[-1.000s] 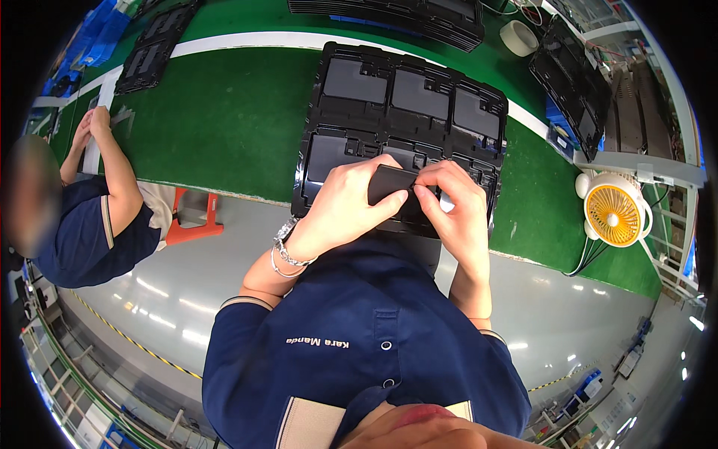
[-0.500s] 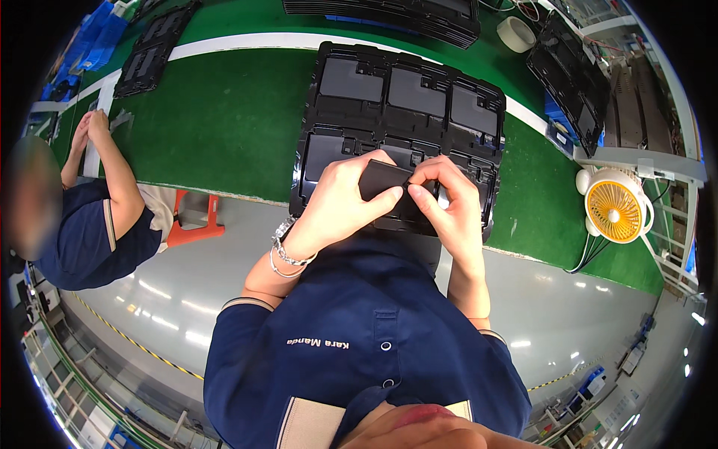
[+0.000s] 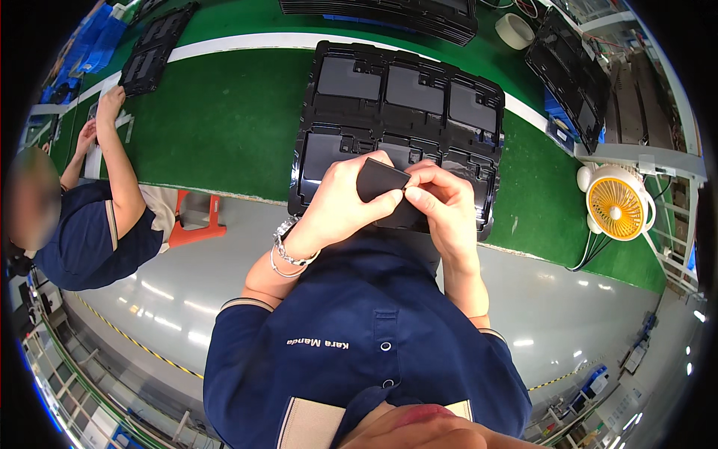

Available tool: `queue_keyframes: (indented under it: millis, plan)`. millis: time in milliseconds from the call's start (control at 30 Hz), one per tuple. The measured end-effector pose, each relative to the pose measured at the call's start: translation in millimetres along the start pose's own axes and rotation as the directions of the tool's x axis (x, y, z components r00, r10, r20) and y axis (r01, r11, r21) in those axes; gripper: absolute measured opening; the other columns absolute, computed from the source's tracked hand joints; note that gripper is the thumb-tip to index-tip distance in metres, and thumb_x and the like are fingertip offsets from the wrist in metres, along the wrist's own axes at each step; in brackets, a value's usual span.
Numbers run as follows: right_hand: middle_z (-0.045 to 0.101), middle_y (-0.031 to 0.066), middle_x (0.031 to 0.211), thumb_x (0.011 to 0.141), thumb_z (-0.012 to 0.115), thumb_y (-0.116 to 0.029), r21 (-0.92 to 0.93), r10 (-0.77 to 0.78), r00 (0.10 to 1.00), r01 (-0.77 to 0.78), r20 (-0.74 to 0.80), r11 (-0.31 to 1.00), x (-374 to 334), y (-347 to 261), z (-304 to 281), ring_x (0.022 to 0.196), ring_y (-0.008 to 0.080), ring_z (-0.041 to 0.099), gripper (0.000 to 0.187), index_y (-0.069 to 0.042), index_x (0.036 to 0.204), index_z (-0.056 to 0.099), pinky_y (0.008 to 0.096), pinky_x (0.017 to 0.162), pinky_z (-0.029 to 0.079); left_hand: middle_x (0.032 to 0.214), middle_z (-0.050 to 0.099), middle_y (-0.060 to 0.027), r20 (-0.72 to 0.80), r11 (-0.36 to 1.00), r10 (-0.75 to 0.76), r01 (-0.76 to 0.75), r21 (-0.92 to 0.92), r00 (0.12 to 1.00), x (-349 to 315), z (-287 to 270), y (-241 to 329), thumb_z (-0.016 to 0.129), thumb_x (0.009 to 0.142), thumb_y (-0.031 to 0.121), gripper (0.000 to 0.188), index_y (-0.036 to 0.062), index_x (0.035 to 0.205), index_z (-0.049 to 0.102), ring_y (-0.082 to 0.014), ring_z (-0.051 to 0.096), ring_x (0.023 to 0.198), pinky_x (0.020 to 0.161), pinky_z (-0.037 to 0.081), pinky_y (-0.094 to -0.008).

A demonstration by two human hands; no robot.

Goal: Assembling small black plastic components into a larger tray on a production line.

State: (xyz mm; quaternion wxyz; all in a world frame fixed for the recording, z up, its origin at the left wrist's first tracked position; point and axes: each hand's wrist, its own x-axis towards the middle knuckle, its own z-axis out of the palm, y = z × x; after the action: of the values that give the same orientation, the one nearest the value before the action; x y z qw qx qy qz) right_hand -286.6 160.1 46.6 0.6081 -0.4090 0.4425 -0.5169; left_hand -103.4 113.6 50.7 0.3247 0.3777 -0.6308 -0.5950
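Both of my hands hold a small flat black rectangular part (image 3: pixel 380 181) just above the near edge of a black moulded tray (image 3: pixel 404 90) with several compartments. My left hand (image 3: pixel 345 203) wraps the part from the left, with a bracelet and watch on its wrist. My right hand (image 3: pixel 443 208) pinches the part's right edge between thumb and forefinger. The tray lies on a green table mat (image 3: pixel 224 112).
A co-worker in a dark blue shirt (image 3: pixel 97 224) sits at the left, hands on the table. More black trays lie at the far left (image 3: pixel 153 49), top (image 3: pixel 389 11) and right (image 3: pixel 572 71). A tape roll (image 3: pixel 516 30) and a small yellow fan (image 3: pixel 617 206) stand at the right.
The black part has tilted and shifted slightly left in my hands. My right fingers have moved along its right edge toward the corner.
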Motion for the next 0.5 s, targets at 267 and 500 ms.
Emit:
queue_keyframes:
  millis: [267,500]
  plan:
    - [0.064,0.0047,0.097,0.090,0.070,-0.005,-0.051,-0.069,0.997,0.067,-0.038,0.996,-3.2,2.9,2.6,0.088,0.0098,0.059,0.012,0.003,0.099,0.068,0.0240,0.083,0.048,0.080,0.054,0.0004,-0.026,0.990,-0.040,0.036,-0.135,0.999,0.0,2.5,-5.2,0.072,0.084,0.017,0.020,0.0000,0.086,0.062,-0.0112,0.052,0.073,0.067,0.044,-0.0281]
    - [0.062,0.0030,0.082,0.088,0.069,-0.006,-0.458,-0.068,0.998,0.057,-0.007,0.887,-16.1,-18.4,-16.8,0.074,0.0081,0.056,0.020,0.002,0.106,0.065,0.0223,0.073,0.046,0.089,0.055,-0.0002,-0.052,0.974,0.045,-0.055,-0.219,0.998,-0.5,6.7,-16.9,0.070,0.089,0.016,0.019,-0.0006,0.093,0.061,-0.0097,0.053,0.078,0.072,0.045,-0.0263]
